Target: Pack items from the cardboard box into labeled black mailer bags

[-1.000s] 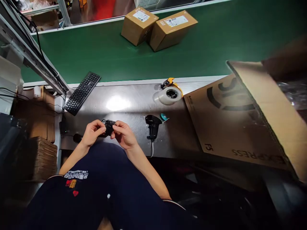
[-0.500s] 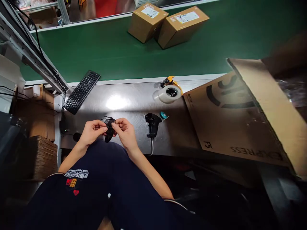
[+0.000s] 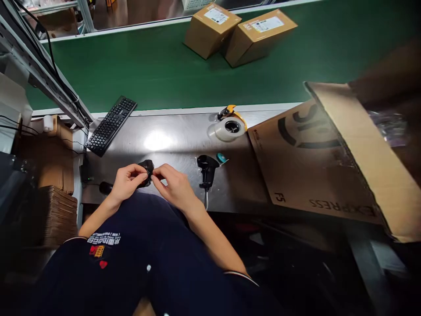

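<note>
Close to my body, above the metal table, I pinch a small black item [image 3: 148,165] between both hands. Its kind is not clear, since my fingers cover much of it. My left hand [image 3: 126,183] has thumb and fingertips closed on its left side. On the other side, the fingertips of my right hand [image 3: 173,184] are pinched together at its edge. To the right lies a black barcode scanner [image 3: 208,169] with a pale cable, beside a small teal object [image 3: 221,157]. A black computer mouse [image 3: 105,188] rests left of my left wrist.
A tape dispenser [image 3: 230,128] stands near the table's back edge, and a black keyboard [image 3: 112,125] lies at the left. A large open carton [image 3: 305,171] fills the right side. Two taped boxes [image 3: 210,30] sit on the green conveyor belt [image 3: 131,72]. Flattened cardboard [image 3: 61,215] is stacked left.
My right hand has shifted slightly right, and the black item is turned differently between my fingers. Both boxes on the belt have moved right. A red shape behind the belt is gone from view.
</note>
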`<control>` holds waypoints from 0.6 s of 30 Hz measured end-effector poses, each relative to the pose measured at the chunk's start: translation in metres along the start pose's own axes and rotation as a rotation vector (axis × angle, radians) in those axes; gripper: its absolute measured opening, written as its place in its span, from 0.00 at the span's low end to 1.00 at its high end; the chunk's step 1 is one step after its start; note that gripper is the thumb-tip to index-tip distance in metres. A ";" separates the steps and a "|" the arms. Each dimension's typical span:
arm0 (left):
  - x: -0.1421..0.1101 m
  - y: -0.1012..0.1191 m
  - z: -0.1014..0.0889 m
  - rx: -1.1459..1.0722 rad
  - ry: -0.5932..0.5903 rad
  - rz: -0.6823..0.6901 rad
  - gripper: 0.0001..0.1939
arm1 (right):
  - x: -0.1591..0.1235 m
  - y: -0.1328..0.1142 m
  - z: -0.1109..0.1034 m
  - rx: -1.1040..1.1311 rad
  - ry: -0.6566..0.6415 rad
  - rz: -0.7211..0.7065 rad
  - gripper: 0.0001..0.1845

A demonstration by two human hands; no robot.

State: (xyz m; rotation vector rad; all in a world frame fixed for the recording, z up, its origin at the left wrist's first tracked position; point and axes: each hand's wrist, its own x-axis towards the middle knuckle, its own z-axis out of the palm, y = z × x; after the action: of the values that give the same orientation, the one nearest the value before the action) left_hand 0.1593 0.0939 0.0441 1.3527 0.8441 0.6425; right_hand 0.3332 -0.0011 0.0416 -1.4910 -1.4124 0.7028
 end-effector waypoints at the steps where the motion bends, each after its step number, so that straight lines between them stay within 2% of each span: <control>1: 0.000 -0.001 -0.001 -0.009 -0.009 0.001 0.15 | 0.000 0.001 0.002 0.129 -0.016 0.053 0.12; 5: 0.001 -0.008 -0.001 0.000 -0.028 0.014 0.13 | -0.001 0.012 0.015 0.700 -0.059 0.346 0.23; 7: 0.001 -0.012 -0.001 0.106 0.017 0.095 0.10 | 0.002 0.017 0.022 0.798 -0.016 0.438 0.27; 9: 0.000 -0.014 -0.001 0.283 0.070 0.257 0.09 | 0.006 0.016 0.025 0.756 0.049 0.456 0.30; 12: -0.001 -0.013 0.000 0.543 0.096 0.479 0.08 | 0.007 0.010 0.027 0.598 0.101 0.383 0.30; 13: 0.000 -0.015 0.001 0.595 0.087 0.494 0.08 | 0.005 0.011 0.027 0.549 0.102 0.350 0.29; 15: 0.009 -0.022 0.005 0.634 0.007 0.421 0.09 | 0.003 0.026 0.030 0.464 0.103 0.305 0.25; 17: 0.026 -0.032 0.009 0.591 -0.087 0.329 0.05 | 0.008 0.054 0.035 0.469 0.113 0.287 0.24; 18: 0.035 -0.037 0.011 0.564 -0.113 0.307 0.04 | 0.013 0.068 0.038 0.471 0.170 0.289 0.25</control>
State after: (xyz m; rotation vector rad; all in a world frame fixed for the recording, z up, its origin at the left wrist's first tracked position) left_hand 0.1852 0.1109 0.0020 2.0381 0.7601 0.5751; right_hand 0.3307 0.0269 -0.0321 -1.3470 -0.8343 0.9837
